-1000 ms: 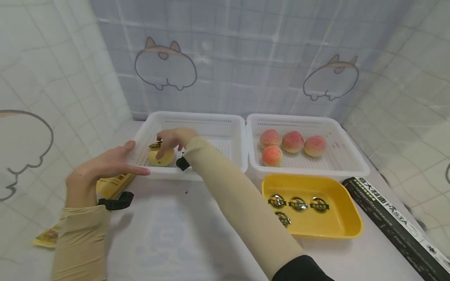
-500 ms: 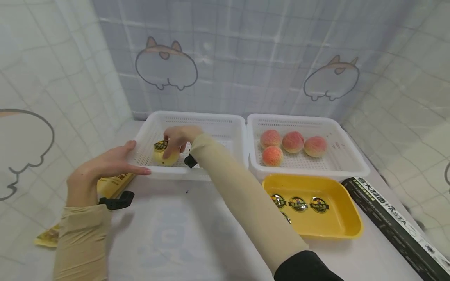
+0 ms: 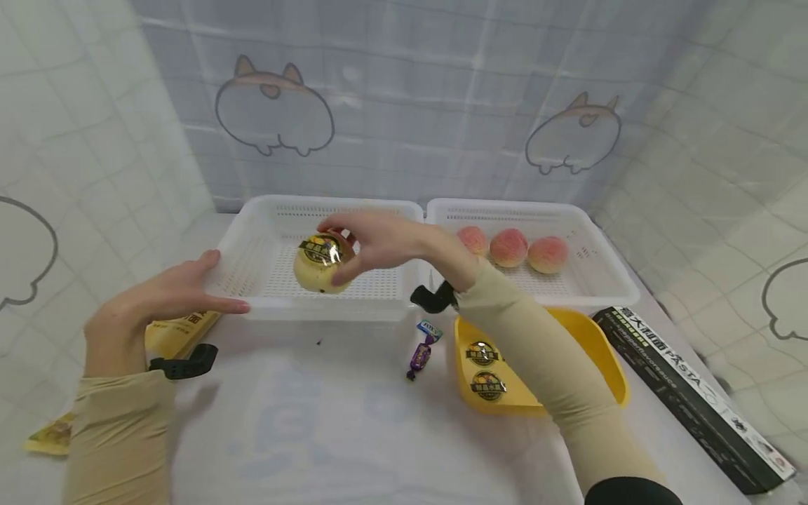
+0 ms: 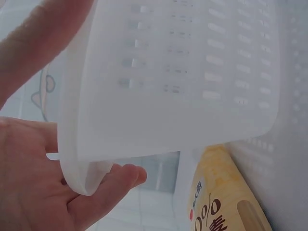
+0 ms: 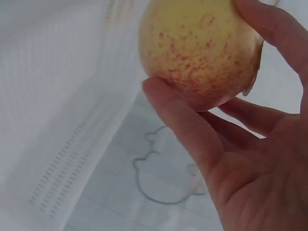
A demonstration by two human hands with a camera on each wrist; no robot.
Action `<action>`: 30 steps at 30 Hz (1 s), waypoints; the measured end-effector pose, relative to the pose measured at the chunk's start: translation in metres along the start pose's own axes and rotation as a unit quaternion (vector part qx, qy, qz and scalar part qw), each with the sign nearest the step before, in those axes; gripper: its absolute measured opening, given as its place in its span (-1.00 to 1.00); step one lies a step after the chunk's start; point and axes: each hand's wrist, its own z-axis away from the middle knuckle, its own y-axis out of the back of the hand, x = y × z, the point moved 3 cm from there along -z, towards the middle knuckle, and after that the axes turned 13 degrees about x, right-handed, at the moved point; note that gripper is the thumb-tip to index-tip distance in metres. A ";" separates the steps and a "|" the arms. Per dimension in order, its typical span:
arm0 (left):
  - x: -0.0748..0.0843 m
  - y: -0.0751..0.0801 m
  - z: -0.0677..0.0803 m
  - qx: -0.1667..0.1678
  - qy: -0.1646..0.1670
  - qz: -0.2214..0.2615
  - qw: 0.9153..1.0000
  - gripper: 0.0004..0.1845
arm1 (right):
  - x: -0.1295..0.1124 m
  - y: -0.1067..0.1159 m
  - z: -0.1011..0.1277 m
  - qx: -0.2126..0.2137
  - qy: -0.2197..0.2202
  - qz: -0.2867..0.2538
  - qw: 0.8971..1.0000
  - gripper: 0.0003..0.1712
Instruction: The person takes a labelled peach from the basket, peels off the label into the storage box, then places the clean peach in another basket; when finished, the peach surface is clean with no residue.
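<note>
My right hand [image 3: 379, 242] grips a yellow apple [image 3: 315, 273] with a black-and-gold sticker [image 3: 320, 248] on top. Red flecks cover the underside of the apple [image 5: 199, 57] in the right wrist view, where thumb and fingers hold it from the sides. It overlaps the inside of the left white basket [image 3: 268, 309] in the head view. At that basket's left front corner rests my left hand [image 3: 164, 287], thumb straight along the front rim and fingers on the left side. Close up, the left wrist view shows the hand [image 4: 38, 178] at the basket rim [image 4: 72, 159].
Peaches [image 3: 508, 247] lie in the right white basket [image 3: 606, 300]. Before it stands a yellow tray [image 3: 467, 337] with stickers, partly under my right sleeve. A purple-wrapped candy [image 3: 420, 356], a black pasta box [image 3: 694, 400] and a yellow packet [image 3: 179, 337] lie on the table.
My right hand has raised the apple toward the camera and moved it right. My sleeve has shifted right, uncovering the purple candy and covering part of the tray. The left hand stays at the corner.
</note>
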 end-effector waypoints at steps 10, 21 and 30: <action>-0.008 0.001 0.002 0.007 -0.019 0.004 1.000 0.36 | -0.028 -0.058 0.107 0.010 0.018 0.012 1.000 -0.27; -0.026 -0.001 0.012 0.001 -0.009 0.008 1.000 0.35 | -0.027 -0.130 0.110 -0.009 -0.025 0.048 0.998 -0.24; 0.062 -0.001 0.037 0.132 -0.161 0.024 0.978 0.07 | -0.022 -0.130 0.113 0.018 -0.058 0.023 0.998 -0.24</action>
